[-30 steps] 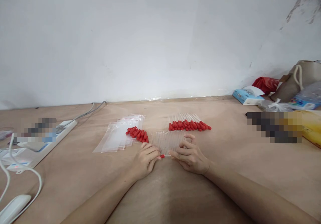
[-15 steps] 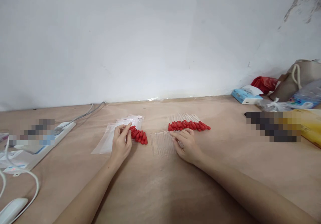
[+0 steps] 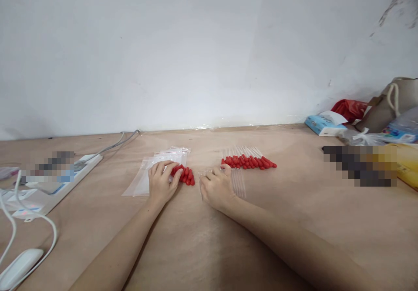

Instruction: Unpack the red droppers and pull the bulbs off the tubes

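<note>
My left hand (image 3: 163, 182) rests at the left end of a small pile of red rubber bulbs (image 3: 187, 176). Its thumb and forefinger stand apart with the nearest bulbs between them, and part of the pile is hidden by the fingers. My right hand (image 3: 217, 186) is over a row of thin clear tubes (image 3: 239, 183), its fingers bent together at the left end on a clear tube, mostly covered. Beyond it lies a row of droppers, thin clear stems with red bulbs (image 3: 250, 162) side by side. Flat clear zip bags (image 3: 139, 180) lie beneath and left of my left hand.
A white power strip (image 3: 65, 188) with cables and a white plug-like piece (image 3: 22, 267) occupy the left. At the right are a blue tissue pack (image 3: 321, 125), a red bag (image 3: 349, 109), a beige bag (image 3: 380, 108) and a yellow bag (image 3: 408, 165). A wall (image 3: 196, 56) closes off the back.
My right hand has moved left across the clear tubes, uncovering those on the right. My left thumb and forefinger have spread apart and come down to the red bulbs. The view has shifted slightly.
</note>
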Motion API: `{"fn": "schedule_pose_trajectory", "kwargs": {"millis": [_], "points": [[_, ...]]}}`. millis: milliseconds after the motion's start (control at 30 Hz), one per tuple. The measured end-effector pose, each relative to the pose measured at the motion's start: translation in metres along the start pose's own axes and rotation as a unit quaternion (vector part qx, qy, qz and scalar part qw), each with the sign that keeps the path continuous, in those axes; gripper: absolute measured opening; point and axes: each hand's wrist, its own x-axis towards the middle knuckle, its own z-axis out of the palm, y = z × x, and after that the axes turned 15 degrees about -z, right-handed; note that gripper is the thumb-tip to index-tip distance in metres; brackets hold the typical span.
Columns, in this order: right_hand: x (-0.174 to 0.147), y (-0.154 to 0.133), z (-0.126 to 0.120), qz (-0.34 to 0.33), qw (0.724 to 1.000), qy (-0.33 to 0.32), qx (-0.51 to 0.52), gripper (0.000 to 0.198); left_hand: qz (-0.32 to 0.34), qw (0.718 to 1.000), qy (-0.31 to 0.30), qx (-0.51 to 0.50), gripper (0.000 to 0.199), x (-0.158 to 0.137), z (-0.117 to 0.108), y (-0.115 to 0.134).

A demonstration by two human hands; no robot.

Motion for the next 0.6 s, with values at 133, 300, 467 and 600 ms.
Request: {"fn": "schedule_pose_trajectory", "kwargs": {"millis": [133,300,467,600], "points": [[-0.002,-0.006,-0.001,0.002,1.000,-0.016,0.024,0.023,0.029,0.999,0.002,-0.025,0.015,-0.006,-0.006,0.011],[-0.001,-0.014,-0.001,0.013,0.998,-0.046,0.046,0.040,0.035,0.999,-0.005,-0.025,0.013,-0.009,-0.008,0.016],[0.001,-0.015,-0.002,0.017,0.996,-0.052,0.064,0.055,0.029,0.999,0.002,-0.026,0.012,-0.009,-0.007,0.014],[-0.009,-0.003,-0.018,0.024,0.996,-0.017,0.089,0.041,0.020,0.999,-0.007,-0.031,0.013,-0.006,-0.008,0.019]]}}
